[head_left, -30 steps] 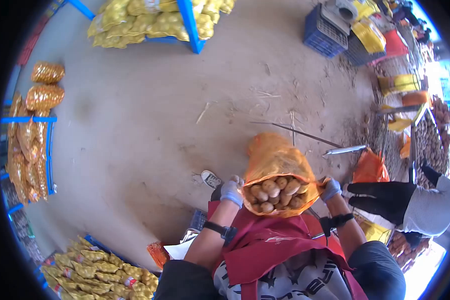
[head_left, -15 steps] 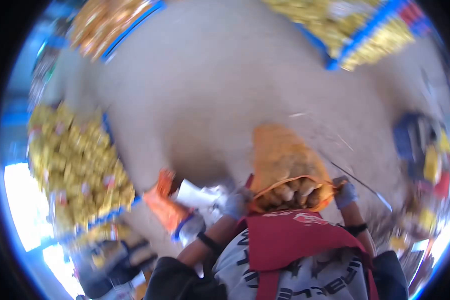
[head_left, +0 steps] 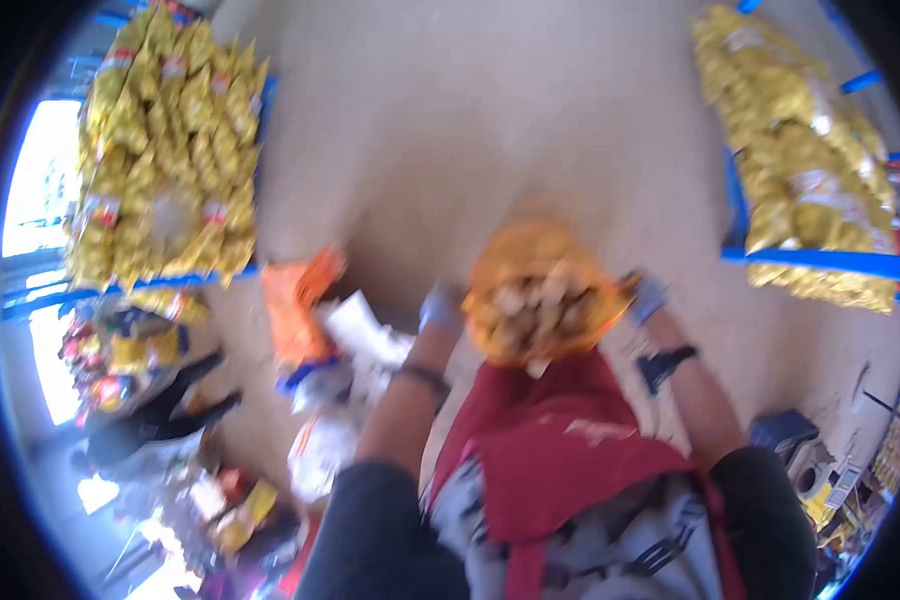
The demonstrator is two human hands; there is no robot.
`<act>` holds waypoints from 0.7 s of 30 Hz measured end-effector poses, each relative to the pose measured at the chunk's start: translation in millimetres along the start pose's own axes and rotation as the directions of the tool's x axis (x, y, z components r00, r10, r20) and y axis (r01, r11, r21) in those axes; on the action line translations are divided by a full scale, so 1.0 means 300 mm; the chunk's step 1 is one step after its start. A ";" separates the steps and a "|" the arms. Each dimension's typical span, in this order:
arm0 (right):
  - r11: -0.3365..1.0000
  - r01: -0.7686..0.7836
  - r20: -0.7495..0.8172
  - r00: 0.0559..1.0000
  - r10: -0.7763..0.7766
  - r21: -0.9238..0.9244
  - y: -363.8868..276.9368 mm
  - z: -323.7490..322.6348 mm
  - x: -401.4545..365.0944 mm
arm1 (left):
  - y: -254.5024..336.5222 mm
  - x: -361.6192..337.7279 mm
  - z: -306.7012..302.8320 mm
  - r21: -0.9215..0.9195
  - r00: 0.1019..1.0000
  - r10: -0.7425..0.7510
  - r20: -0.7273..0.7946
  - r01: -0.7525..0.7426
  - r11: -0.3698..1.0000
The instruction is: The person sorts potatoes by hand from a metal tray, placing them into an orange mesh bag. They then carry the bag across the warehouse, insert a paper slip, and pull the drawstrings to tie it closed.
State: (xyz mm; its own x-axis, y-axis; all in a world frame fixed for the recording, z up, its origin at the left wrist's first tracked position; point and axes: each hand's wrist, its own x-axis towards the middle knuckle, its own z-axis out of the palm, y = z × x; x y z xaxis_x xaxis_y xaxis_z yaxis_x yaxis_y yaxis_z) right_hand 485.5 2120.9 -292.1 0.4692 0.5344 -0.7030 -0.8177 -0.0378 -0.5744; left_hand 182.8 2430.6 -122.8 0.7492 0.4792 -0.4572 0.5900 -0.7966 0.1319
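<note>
Potato sack (head_left: pixel 535 290) shifted leftward, hands (head_left: pixel 438 308) seemingly still gripping.

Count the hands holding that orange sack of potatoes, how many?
2. The left hand grips the orange sack at its rim's left side; the right hand grips the opposite side. No other hand shows on it, though blur hides detail.

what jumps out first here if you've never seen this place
The orange mesh sack of potatoes sits dead centre, gripped at its mouth by the gloved left hand and right hand above a red apron. Next come the stacked yellow bags on blue racks, one heap at the upper left and one along the right edge. The picture is blurred, so finer detail is lost.
</note>
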 end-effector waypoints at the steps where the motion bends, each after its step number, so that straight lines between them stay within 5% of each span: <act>1: 0.995 0.006 -0.273 0.962 0.021 0.096 -0.101 0.182 -0.091 | 0.001 0.048 0.002 -0.114 0.998 -0.053 -0.022 0.050 0.992; 2: 0.988 -0.131 -0.161 0.980 0.117 -0.081 -0.088 0.055 -0.040 | 0.028 0.045 -0.006 -0.276 0.988 -0.153 0.011 0.151 0.949; 4: 0.964 -0.189 -0.299 0.924 0.240 0.187 -0.223 0.294 -0.216 | 0.054 0.012 -0.010 -0.408 0.967 -0.249 0.057 0.251 0.878; 8: 0.915 -0.384 -0.180 0.898 0.401 0.122 -0.097 0.120 -0.126 | 0.070 -0.053 0.038 -0.506 0.967 -0.251 -0.043 0.196 0.840; 10: 0.937 -0.291 -0.080 0.956 0.281 -0.192 0.013 -0.030 -0.038 | 0.068 -0.101 0.068 -0.567 0.960 -0.193 -0.201 0.046 0.822; 11: 0.788 -0.154 -0.024 0.984 0.175 -0.597 0.000 -0.004 -0.083 | 0.058 -0.097 0.088 -0.459 0.970 -0.195 -0.142 0.110 0.882; 12: 0.498 -0.044 0.019 0.993 0.120 -0.866 -0.009 0.029 -0.114 | 0.023 -0.097 0.138 -0.470 0.980 -0.192 -0.050 0.146 0.871; 13: 0.431 -0.059 0.003 0.990 0.142 -0.900 -0.025 0.077 -0.130 | 0.005 -0.117 0.154 -0.453 0.982 -0.187 -0.023 0.157 0.878; 14: 0.463 -0.169 -0.082 0.976 0.202 -0.870 -0.037 0.136 -0.164 | -0.011 -0.124 0.128 -0.443 0.983 -0.182 -0.011 0.158 0.882; 15: 0.928 -0.137 -0.156 0.984 0.087 -0.346 -0.045 0.233 -0.238 | -0.018 -0.158 0.104 -0.441 0.984 -0.178 0.011 0.165 0.882; 16: 0.865 -0.267 -0.296 0.944 0.146 -0.424 -0.103 0.339 -0.293 | -0.029 -0.195 0.077 -0.423 0.987 -0.159 0.036 0.159 0.892; 21: 0.863 -0.333 -0.305 0.926 0.223 -0.379 -0.231 0.471 -0.451 | -0.059 -0.339 -0.183 -0.264 0.999 0.026 -0.043 -0.036 0.964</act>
State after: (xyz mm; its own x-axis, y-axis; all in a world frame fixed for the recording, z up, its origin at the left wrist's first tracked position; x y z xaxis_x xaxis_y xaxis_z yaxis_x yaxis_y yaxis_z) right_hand 431.5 2170.6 -98.0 0.3535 0.2292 -0.9069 -0.7356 -0.5308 -0.4209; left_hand 112.7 2416.1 -30.2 0.7764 0.4737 -0.4157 0.6210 -0.6877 0.3761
